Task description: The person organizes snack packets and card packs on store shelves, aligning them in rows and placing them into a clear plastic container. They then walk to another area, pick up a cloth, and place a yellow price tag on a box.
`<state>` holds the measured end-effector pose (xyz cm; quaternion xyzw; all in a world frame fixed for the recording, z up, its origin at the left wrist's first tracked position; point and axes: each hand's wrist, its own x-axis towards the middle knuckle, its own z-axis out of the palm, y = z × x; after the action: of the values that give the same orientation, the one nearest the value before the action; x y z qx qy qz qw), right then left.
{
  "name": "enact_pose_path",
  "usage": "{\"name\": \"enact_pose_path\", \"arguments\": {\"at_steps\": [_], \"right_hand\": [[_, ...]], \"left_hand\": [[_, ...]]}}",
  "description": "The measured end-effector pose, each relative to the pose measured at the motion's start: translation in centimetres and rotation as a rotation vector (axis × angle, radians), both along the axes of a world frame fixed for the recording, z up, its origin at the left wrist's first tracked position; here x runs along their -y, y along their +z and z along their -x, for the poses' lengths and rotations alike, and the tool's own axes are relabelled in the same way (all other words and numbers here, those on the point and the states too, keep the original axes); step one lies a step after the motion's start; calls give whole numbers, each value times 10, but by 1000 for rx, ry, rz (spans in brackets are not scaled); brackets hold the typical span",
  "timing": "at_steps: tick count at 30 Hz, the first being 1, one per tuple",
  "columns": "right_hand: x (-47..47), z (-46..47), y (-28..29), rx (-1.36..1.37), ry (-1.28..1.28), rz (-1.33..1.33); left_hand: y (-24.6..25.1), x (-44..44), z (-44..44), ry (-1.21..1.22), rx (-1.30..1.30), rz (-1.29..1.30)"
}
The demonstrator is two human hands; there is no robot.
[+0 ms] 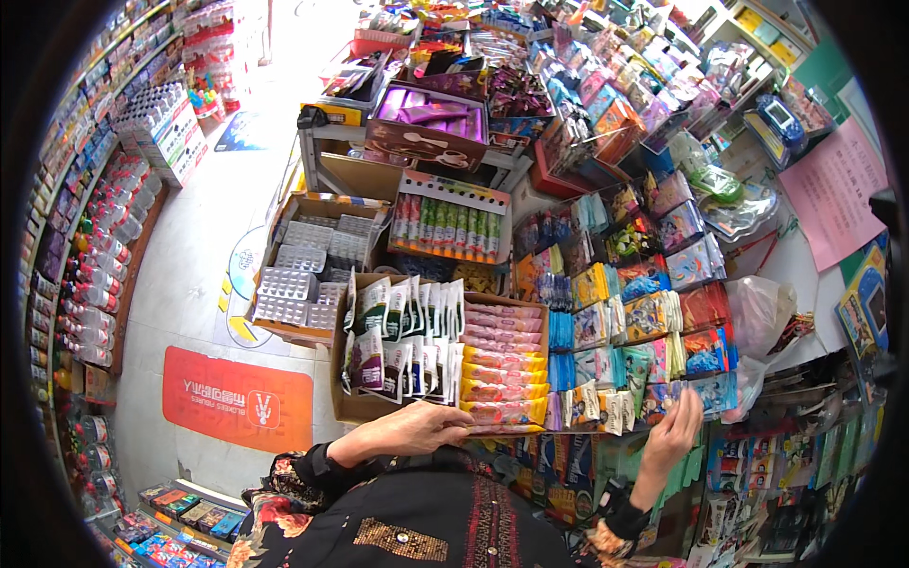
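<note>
My left hand (419,428) rests at the near edge of a cardboard box (346,412), its fingertips by the lowest of the pink and yellow snack packets (504,374). White and green pouches (398,305) stand in the same box. Over on the right, my right hand (673,429) touches a small purple-blue packet (659,399) in the front row of the display; whether it grips the packet cannot be told. Small cream packets (614,412) and light blue packets (714,392) lie on either side of that one.
Beyond the box stand a carton of blister packs (302,263), a box of green and red tubes (451,220) and a box of purple sachets (433,110). Bottles (96,295) line the left shelf. A red floor mat (234,397) lies at left. A clear plastic bag (760,312) sits at right.
</note>
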<state>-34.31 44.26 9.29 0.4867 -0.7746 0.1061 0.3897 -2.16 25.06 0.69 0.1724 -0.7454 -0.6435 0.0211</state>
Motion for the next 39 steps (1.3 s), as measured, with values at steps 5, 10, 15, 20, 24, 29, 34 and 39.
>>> {"name": "enact_pose_path", "arguments": {"at_steps": [5,10,15,20,24,29,34,39], "right_hand": [[-18,-44,-51,211,-182,39],[-19,-94,-80,325,-137,-80],[-11,-138,-86,456,35,-210],[5,-176,-96,509,265,-327],[24,-219,-116,498,479,-299],[37,-289,-128,573,613,-426],[56,-343,-125,539,725,-485],[91,-392,-127,560,648,-513]], "left_hand": [[11,26,-26,30,-27,19],[28,51,-37,2,-33,3],[26,40,-50,3,-49,-36],[-10,8,-104,126,-55,131],[-36,-16,-181,150,301,301],[-40,-34,-254,99,490,315],[-39,-12,-297,139,452,236],[-54,34,-346,154,398,232]]}}
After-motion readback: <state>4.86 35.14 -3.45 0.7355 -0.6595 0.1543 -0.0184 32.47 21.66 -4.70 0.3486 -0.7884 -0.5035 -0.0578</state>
